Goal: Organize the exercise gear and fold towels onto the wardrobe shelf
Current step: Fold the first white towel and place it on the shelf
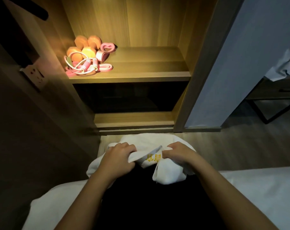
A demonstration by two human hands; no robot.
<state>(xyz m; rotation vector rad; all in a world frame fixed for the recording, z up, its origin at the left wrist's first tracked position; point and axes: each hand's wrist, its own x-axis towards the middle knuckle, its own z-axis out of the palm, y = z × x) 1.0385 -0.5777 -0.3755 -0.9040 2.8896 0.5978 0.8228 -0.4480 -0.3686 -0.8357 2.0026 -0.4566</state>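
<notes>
A white towel [146, 141] with yellow embroidered characters lies bunched over my lap, low in the middle of the view. My left hand [119, 156] grips its left part and my right hand [179, 154] pinches its right part, with the embroidered strip stretched between them. On the lit wardrobe shelf [149, 67], at its left end, lie orange dumbbells [84, 47], a pink skipping rope [84, 66] and pink resistance bands [106, 50].
The right half of the shelf is bare wood. Below it is a dark compartment [124, 97] and a low bottom ledge [134, 120]. A wall socket [35, 75] sits on the left panel. White bedding [257, 188] surrounds me; a dark table [273, 97] stands at right.
</notes>
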